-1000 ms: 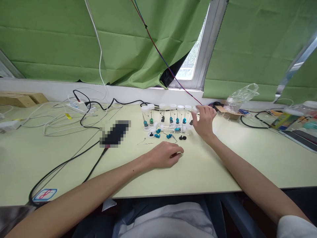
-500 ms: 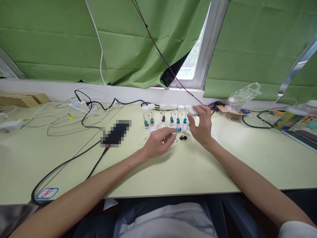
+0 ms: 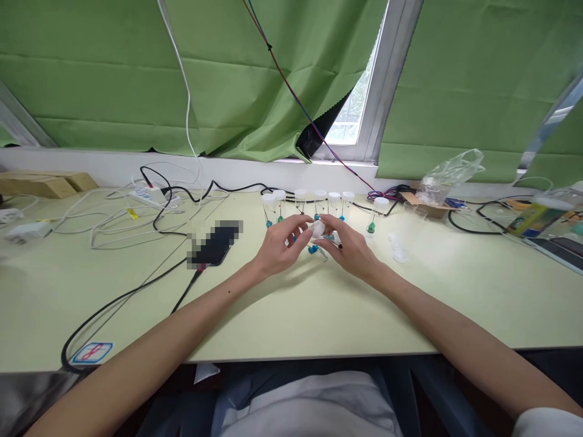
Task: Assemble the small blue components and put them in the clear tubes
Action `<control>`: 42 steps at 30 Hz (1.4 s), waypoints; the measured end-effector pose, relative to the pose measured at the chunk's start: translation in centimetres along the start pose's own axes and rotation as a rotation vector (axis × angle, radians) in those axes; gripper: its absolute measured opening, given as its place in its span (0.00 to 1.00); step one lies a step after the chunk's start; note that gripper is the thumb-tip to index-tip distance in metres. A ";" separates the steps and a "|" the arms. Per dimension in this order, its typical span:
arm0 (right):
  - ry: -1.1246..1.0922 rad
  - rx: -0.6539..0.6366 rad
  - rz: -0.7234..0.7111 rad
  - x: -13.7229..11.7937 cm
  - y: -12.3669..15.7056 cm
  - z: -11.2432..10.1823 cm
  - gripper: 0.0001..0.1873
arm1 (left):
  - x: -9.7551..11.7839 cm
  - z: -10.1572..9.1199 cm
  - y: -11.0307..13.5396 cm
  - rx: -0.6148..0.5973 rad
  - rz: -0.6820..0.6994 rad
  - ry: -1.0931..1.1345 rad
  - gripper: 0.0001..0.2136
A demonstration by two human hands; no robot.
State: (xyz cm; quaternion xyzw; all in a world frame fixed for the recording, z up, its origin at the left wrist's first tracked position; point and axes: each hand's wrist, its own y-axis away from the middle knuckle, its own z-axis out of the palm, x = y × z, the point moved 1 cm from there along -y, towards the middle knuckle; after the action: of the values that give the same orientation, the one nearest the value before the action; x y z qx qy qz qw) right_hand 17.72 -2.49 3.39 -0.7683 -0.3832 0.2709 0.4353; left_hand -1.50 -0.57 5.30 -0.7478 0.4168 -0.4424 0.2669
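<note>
Both hands now meet in front of the row of vials (image 3: 310,203) on the pale green table (image 3: 410,303). Left hand (image 3: 277,246) and right hand (image 3: 350,252) pinch one small white-capped vial (image 3: 317,229) between fingertips, held just above the table, just in front of the row. Left fingers curled narrow, thumb and forefinger tips on the vial's left side; right fingers narrow too, tips on its right side. Exact grip on the underside is hidden.

Changes from half a second ago: the right hand was raised at the right end of the row with the white piece in it; it has since come down and inward. The left hand was lower, over the loose parts in front of the row; it has moved up to meet the right. One second ago the left hand lay flat on the table, well short of the row.

A single vial with a green bead (image 3: 377,213) now shows standing right of the row, uncovered since the right hand left. Small clear caps (image 3: 399,252) lie right of the row. A teal bead (image 3: 312,249) sits below the held vial, just in front of the row. Blurred phone (image 3: 214,244) lies left of the row, with a black cable (image 3: 136,291) running off it. Plastic bag (image 3: 449,173) sits far right of the row, and a green curtain (image 3: 136,73) hangs behind it.
</note>
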 end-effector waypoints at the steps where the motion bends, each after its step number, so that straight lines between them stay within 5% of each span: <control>1: -0.013 -0.024 0.007 -0.1 0.0 0.1 0.24 | -0.1 -0.1 -0.1 -0.027 -0.004 -0.003 0.13; 12: -0.210 -0.067 0.201 -1.0 0.1 1.5 0.26 | 0.1 -1.2 -1.1 -0.251 -0.064 -0.092 0.14; 17: -0.401 -0.065 0.294 -1.7 -0.2 1.7 0.28 | 0.0 -1.1 -1.1 -0.213 -0.135 -0.051 0.13; 24: -0.693 -0.255 0.526 -2.2 -0.3 1.6 0.32 | 0.0 -1.5 -1.0 -0.241 -0.153 -0.113 0.08; 28: -0.885 -0.378 0.671 -2.2 -0.7 1.5 0.20 | 0.0 -1.6 -0.9 -0.302 -0.107 -0.181 0.06; 31: -1.050 -0.500 0.701 -2.2 -0.8 1.4 0.12 | -0.2 -1.2 -0.7 -0.354 -0.051 -0.204 0.09; 36: -1.385 -0.650 0.986 -2.6 -0.3 1.7 0.18 | -0.4 -0.1 -0.1 -0.350 -0.039 -0.123 0.16; 42: -1.257 -0.676 1.058 -3.3 -0.4 1.7 0.15 | 0.1 0.6 0.1 -0.348 -0.088 -0.056 0.17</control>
State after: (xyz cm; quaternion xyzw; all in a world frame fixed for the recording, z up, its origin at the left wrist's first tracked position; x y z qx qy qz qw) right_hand 14.44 -4.27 3.17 -0.6415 -0.2055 0.6807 -0.2879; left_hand -0.99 -0.65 5.03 -0.8122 0.4465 -0.3540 0.1252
